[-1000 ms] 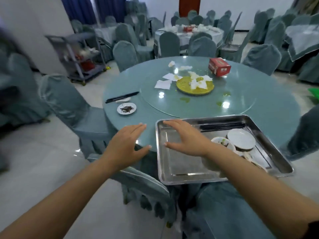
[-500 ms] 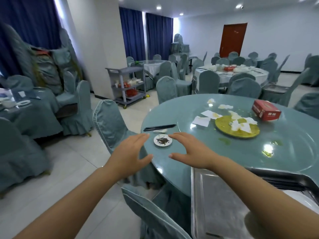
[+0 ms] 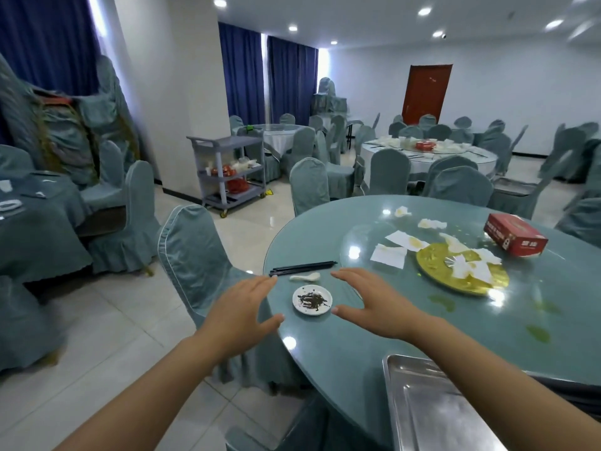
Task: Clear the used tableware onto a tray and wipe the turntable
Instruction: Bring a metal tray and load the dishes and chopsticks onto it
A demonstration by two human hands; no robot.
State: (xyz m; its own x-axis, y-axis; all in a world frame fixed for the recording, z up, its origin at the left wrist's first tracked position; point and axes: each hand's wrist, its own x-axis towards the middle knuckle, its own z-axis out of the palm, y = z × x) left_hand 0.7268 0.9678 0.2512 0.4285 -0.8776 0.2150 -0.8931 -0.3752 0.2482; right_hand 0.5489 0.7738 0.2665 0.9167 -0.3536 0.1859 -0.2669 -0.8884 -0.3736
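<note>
A small white saucer (image 3: 312, 300) with dark scraps lies near the round table's left edge. My left hand (image 3: 242, 312) hovers just left of it and my right hand (image 3: 374, 302) just right of it, both with fingers straight and holding nothing. Behind the saucer lie a white spoon (image 3: 305, 277) and black chopsticks (image 3: 302, 267). On the glass turntable (image 3: 536, 294) sit a yellow plate (image 3: 435, 265) with crumpled napkins (image 3: 388, 255) and a red tissue box (image 3: 514, 238). The steel tray (image 3: 432, 408) shows at the bottom right.
A covered chair (image 3: 198, 255) stands against the table to my left. Green spills (image 3: 538, 333) mark the table top. A grey service cart (image 3: 227, 174) is by the pillar, and other set tables and chairs fill the room behind.
My view has swung left and up from the tray to the saucer. Both hands have travelled from the tray's left end to either side of the saucer.
</note>
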